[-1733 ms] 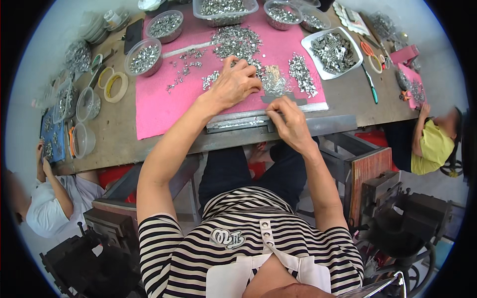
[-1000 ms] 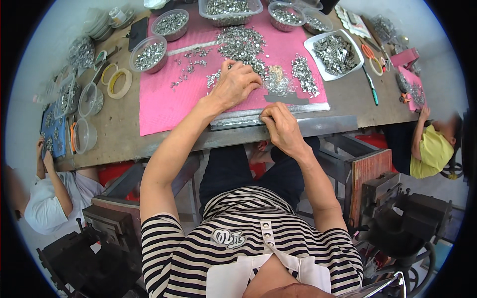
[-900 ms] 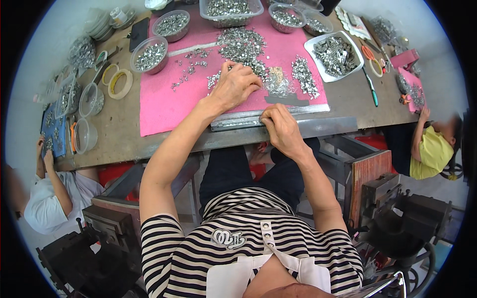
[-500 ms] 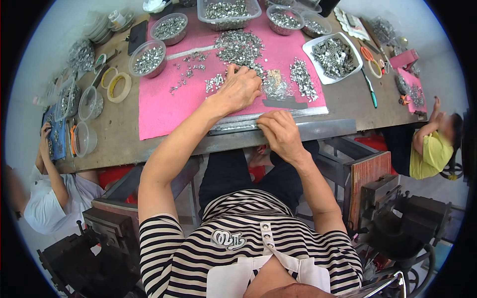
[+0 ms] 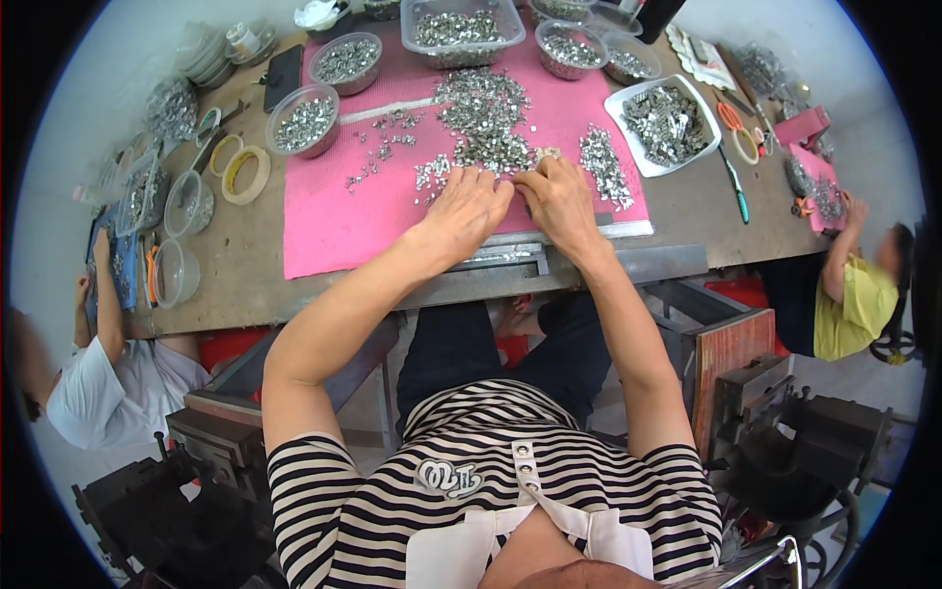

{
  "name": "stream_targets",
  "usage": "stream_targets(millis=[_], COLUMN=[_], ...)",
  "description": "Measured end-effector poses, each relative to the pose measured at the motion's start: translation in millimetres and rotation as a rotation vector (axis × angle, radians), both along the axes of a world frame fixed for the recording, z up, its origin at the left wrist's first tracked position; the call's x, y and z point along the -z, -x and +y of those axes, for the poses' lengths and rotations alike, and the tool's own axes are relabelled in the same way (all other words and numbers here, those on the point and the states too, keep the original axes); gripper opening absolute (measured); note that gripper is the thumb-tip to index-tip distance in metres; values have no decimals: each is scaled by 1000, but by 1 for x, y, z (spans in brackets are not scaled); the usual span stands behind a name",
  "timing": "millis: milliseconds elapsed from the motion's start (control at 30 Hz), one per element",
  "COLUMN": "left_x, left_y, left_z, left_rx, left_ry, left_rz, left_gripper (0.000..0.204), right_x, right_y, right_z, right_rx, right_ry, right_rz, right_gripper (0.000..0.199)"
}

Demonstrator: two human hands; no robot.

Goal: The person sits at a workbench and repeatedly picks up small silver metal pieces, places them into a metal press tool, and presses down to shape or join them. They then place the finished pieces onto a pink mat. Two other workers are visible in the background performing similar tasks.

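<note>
The fingers (image 5: 500, 188) of the left hand (image 5: 461, 212) and the right hand (image 5: 561, 202) are bunched narrow and come together tip to tip, or nearly so, above the pink mat (image 5: 339, 231); we cannot tell what, if anything, is pinched between them. Nearest to us is one striped shirt (image 5: 383, 520) with one patch (image 5: 447, 478) of outlined lettering. Below the surface (image 5: 240, 250) we count two dark machines (image 5: 196, 501), one toward each side. Along the near edge lies one metal rail (image 5: 510, 257), its left part hidden by the left forearm.

On the mat lie small metal pieces (image 5: 481, 108), too many for us to count: one main heap just beyond the fingers, one smaller pile on the right, one cluster beside the left hand and a loose scatter farther left. The right hand partly covers one tan patch behind it. Off the mat to the left we count two tape rolls (image 5: 259, 187); to the right, one white dish (image 5: 643, 165), one green-handled tool (image 5: 741, 204) and one pair of scissors (image 5: 728, 117). Farther off stand two round tubs (image 5: 319, 147) at the left and one rectangular tub (image 5: 512, 35) at the middle; the round ones at the far right overlap, the rearmost running into the upper edge.
</note>
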State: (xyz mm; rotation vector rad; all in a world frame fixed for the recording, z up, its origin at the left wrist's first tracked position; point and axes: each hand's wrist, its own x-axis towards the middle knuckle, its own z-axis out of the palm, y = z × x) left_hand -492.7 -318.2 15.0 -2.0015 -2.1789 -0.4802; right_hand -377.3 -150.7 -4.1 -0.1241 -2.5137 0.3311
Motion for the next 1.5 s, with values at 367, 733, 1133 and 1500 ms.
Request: stream_targets(millis=[367, 733, 1133, 1500], left_x=[-15, 2, 9, 8], left_y=[-24, -70, -72, -76], left_z=[-19, -46, -44, -43], left_rx=[-60, -192, -210, -217], left_ry=[-305, -439, -479, -507], left_rz=[-601, -756, -705, -701], left_gripper=[16, 20, 28, 30], right_x=[-24, -15, -11, -13], right_y=[-24, -64, -64, -67], right_z=[-22, -56, -61, -58], right_rx=[-101, -200, -191, -180], right_ry=[345, 611, 242, 149], right_rz=[-50, -4, 70, 76], right_gripper=[7, 9, 12, 15])
